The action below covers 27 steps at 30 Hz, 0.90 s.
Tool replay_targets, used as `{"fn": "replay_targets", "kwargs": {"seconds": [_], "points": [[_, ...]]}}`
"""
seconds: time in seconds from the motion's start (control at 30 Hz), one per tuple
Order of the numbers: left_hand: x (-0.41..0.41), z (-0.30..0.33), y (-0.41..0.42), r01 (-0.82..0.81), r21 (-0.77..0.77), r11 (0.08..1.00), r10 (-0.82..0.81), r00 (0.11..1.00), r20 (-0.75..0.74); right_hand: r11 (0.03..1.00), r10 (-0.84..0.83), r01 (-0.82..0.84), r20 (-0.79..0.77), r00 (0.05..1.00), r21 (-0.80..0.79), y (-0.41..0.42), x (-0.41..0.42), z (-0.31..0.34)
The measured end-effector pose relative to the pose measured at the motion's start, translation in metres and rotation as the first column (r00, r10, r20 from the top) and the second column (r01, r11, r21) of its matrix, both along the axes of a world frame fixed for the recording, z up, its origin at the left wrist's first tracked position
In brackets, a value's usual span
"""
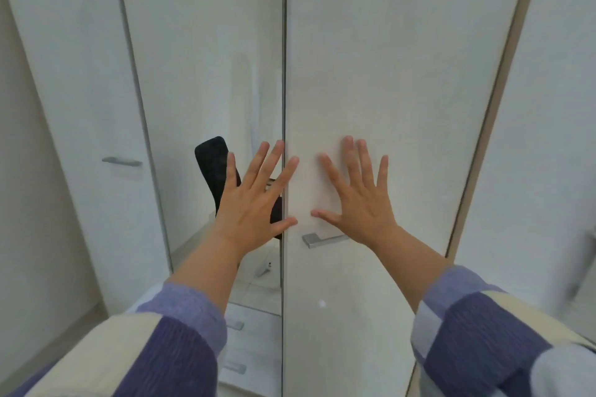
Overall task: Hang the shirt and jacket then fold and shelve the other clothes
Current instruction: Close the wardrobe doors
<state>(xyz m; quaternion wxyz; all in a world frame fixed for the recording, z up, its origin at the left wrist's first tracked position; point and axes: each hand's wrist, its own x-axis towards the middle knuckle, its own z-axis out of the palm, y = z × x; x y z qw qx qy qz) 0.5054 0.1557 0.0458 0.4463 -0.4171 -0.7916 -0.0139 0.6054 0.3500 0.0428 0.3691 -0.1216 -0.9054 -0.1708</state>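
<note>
Two tall white wardrobe doors fill the view, meeting at a dark vertical seam. My left hand is spread flat, fingers straight, in front of the glossy left door. My right hand is spread flat against the matte right door, just above its metal handle. Neither hand holds anything. No shirt, jacket or other clothes are in view.
The left door reflects the room: a black chair back, floor and drawer fronts. Another white door with a grey handle stands at the far left. A beige frame edge and a further panel stand to the right.
</note>
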Motion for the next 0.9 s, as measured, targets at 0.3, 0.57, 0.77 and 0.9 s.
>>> {"fn": "replay_targets", "kwargs": {"seconds": [0.3,0.57,0.77,0.9], "points": [[-0.120,0.010,0.055,-0.001,-0.019,1.000,0.003,0.990,0.138,0.985,-0.157,0.155,-0.021,0.987,-0.074,0.024,-0.107,0.014],[-0.191,0.025,0.123,-0.076,-0.035,0.997,0.081,0.980,0.183,0.969,-0.245,0.244,-0.004,0.970,-0.046,0.068,-0.166,0.014],[-0.215,0.023,0.147,-0.089,-0.040,0.995,0.096,0.976,0.197,0.959,-0.279,0.279,-0.012,0.960,-0.046,0.084,-0.188,0.010],[-0.203,0.030,0.144,-0.108,-0.047,0.993,0.116,0.971,0.208,0.958,-0.281,0.279,-0.032,0.959,-0.068,0.076,-0.185,0.019]]}}
